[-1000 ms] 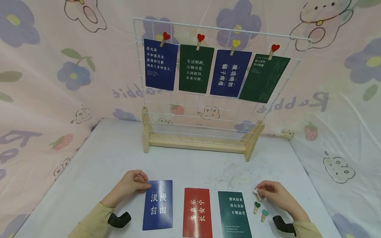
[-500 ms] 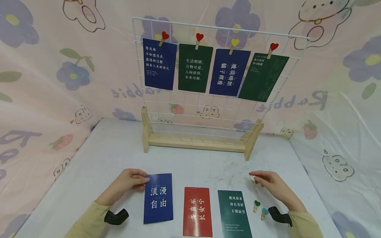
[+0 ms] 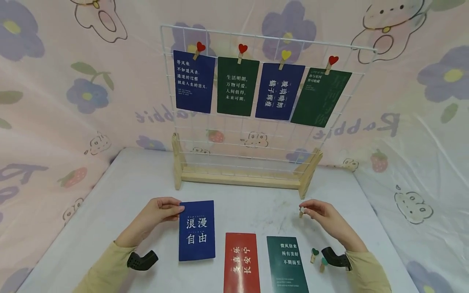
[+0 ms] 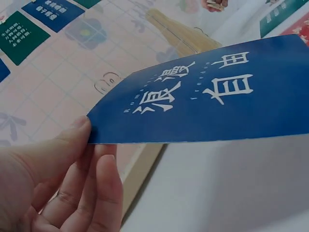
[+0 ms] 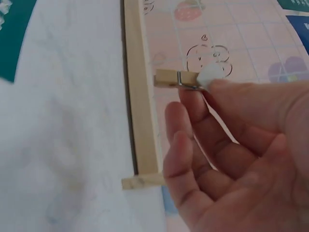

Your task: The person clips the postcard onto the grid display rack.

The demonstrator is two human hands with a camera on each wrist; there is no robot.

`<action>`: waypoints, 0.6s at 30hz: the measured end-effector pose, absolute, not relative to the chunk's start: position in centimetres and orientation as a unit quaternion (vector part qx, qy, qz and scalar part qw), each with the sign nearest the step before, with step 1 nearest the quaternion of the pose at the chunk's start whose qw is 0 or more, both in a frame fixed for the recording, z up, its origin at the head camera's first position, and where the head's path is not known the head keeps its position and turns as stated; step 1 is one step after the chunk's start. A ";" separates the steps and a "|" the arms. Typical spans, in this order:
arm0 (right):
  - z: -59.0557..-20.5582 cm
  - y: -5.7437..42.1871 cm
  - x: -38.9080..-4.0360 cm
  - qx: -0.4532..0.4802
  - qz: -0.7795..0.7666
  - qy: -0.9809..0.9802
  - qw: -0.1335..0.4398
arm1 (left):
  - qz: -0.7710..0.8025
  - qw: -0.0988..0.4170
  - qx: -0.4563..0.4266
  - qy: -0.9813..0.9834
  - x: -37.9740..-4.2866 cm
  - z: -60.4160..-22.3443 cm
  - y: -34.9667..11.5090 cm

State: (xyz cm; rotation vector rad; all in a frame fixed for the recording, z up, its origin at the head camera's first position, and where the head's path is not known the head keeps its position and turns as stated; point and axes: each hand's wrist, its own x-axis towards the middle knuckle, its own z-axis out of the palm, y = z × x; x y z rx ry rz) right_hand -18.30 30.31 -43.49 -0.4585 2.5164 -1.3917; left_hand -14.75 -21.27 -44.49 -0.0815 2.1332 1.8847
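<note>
My left hand [image 3: 161,213] pinches the upper left corner of a blue card [image 3: 197,231] with white lettering. In the left wrist view the card [image 4: 203,104] is lifted and tilted, with thumb on its face and fingers behind. My right hand [image 3: 322,217] pinches a small wooden clothespin [image 3: 301,212] by its white heart end. The right wrist view shows the clothespin [image 5: 176,78] with its wooden tip pointing away from the fingers. In front lie a red card [image 3: 242,260] and a green card [image 3: 287,262] on the white table.
A white wire grid rack [image 3: 234,158] on a wooden base [image 3: 239,180] stands at the back. Two blue and two green cards hang on it from heart clothespins. Two green-heart clothespins, one of them [image 3: 314,255] beside the green card, lie near my right wrist.
My left hand has raised the blue card upward from the table toward the rack. My right hand has moved up and left, carrying the white-heart clothespin away from the two green-heart ones.
</note>
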 end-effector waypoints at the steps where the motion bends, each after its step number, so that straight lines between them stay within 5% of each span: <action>1: -43.3 30.1 -18.3 -0.158 -0.472 0.860 0.112 | 0.656 0.146 -0.028 0.740 -14.8 -44.3 -21.2; 18: -41.0 25.0 -20.9 -0.206 -0.478 0.848 0.103 | 0.684 0.106 -0.015 0.722 -16.2 -42.8 -19.6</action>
